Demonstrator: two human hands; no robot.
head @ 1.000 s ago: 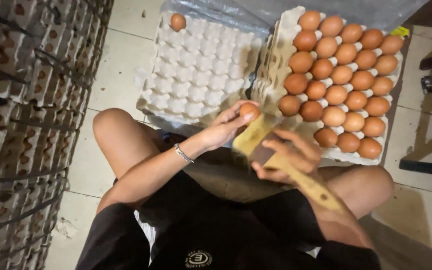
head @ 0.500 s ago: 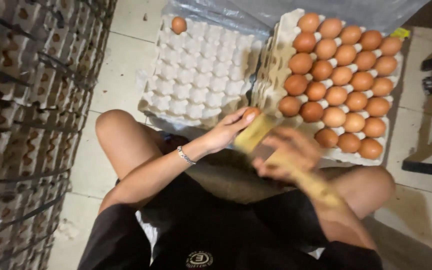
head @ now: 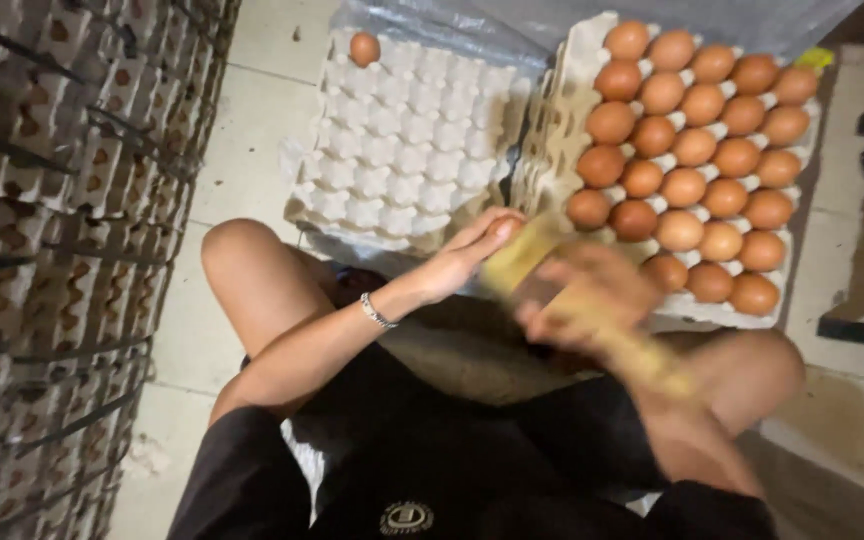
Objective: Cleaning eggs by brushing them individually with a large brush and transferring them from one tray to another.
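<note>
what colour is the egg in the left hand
Brown, like the eggs in the full tray; the egg in the left hand shows in the head view.

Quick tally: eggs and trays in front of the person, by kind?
Brown eggs: 30 visible (28 in the right tray, 1 in the white tray, 1 held egg in the left hand)
Trays in front: 2
Total: 32

We wear black shorts (head: 252, 480) and a black top (head: 432, 470) with a small round pale emblem (head: 407, 517) on the front; a strip of white cloth shows at the waist. Our arms and legs are bare. A thin silver chain bracelet (head: 377, 313) circles our left wrist. Our right hand (head: 592, 300) is blurred, its details unclear.
</note>
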